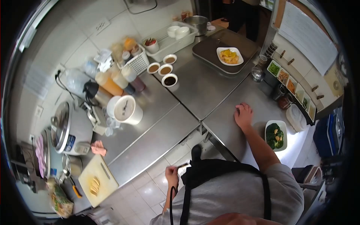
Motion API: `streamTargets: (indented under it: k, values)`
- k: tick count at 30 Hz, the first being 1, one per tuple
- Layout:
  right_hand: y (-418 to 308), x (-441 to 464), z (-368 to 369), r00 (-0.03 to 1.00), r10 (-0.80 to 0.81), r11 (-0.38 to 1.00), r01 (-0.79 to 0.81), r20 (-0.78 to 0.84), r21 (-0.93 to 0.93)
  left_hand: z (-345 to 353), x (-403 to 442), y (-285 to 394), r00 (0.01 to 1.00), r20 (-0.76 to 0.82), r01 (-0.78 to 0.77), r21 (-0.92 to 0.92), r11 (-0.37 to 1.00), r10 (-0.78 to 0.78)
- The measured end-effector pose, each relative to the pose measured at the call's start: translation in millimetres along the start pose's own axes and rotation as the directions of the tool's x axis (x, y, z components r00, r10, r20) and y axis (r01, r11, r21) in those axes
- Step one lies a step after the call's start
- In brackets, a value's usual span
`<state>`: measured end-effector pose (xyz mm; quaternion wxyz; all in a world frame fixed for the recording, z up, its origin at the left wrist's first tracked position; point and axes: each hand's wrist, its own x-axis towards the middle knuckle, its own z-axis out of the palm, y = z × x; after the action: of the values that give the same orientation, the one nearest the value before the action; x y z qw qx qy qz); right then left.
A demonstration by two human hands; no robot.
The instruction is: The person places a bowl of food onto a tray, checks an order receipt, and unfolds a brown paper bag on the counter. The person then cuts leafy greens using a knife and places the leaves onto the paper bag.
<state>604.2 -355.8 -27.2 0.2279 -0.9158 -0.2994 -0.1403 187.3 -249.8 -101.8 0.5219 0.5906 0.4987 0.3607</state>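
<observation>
My right hand (pixel 243 113) rests on the steel counter (pixel 225 120), fingers slightly bent and apart, holding nothing. To its right stands a white square bowl (pixel 268 138) of dark green vegetables with pale pieces on top. My left hand (pixel 171 173) hangs low beside the black apron (pixel 210 168), over the tiled floor. Its fingers are curled near a thin item at the apron's edge; what they hold is too small to tell.
A white dish of yellow food (pixel 229 56) sits on a dark tray (pixel 206 48). Several sauce cups (pixel 170 80), bottles (pixel 108 84), a rice cooker (pixel 71 129) and a cutting board (pixel 107 187) line the left side. Garnish containers (pixel 290 86) stand right. Another person (pixel 243 17) is behind.
</observation>
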Motion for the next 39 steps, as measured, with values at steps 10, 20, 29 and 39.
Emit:
streamTargets:
  k: [10,20,29,39]
  values:
    - [-11.2,11.4,1.7,0.999,0.046,0.997,-0.046,0.008,0.058,266.9,222.0,251.0,0.479,0.400,-0.836,-0.066,0.545,0.782]
    - [-22.1,18.0,-14.9,0.988,0.143,0.982,-0.149,0.059,0.112,431.7,289.7,296.2,-0.073,0.627,-0.967,-0.234,0.098,0.776]
    - [-22.8,21.4,-11.3,0.985,0.168,0.976,-0.170,0.027,0.135,449.4,292.7,273.5,-0.112,0.758,-0.985,-0.172,0.031,0.642]
    - [-25.9,19.5,-12.9,0.990,0.141,0.981,-0.137,-0.023,0.135,352.9,234.3,220.2,0.244,0.823,-0.734,-0.189,0.652,0.513]
